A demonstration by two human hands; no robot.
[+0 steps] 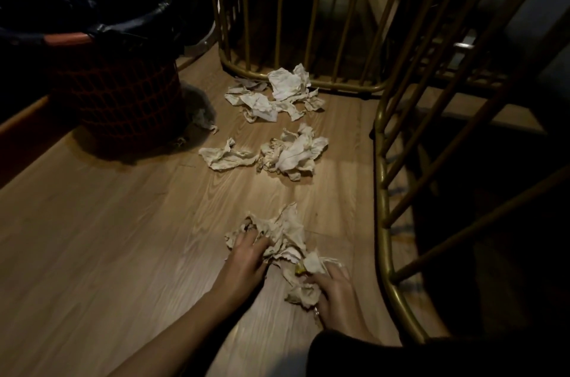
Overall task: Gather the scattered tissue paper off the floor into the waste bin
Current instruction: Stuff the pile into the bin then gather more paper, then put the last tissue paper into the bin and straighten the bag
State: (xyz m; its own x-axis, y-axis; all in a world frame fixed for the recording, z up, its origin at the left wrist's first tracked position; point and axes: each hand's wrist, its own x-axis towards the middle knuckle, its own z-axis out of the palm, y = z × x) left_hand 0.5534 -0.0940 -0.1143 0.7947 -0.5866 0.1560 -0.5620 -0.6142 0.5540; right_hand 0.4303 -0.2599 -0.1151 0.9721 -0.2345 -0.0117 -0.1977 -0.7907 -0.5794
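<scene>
Crumpled white tissue paper lies in heaps on the wooden floor. The nearest heap (285, 238) is under both my hands. My left hand (246, 256) presses on its left side with curled fingers gripping paper. My right hand (334, 290) grips its lower right part. A middle heap (293, 151) and a flat piece (225, 156) lie farther off. A far heap (277, 96) rests against a gold frame. The waste bin (120, 99), red mesh with a black liner, stands at the upper left.
A gold metal-barred frame (296, 37) stands behind the far heap. Another gold barred frame (385, 191) curves along the right side, close to my right hand. A small grey scrap (205, 117) lies at the bin's base. The room is dim.
</scene>
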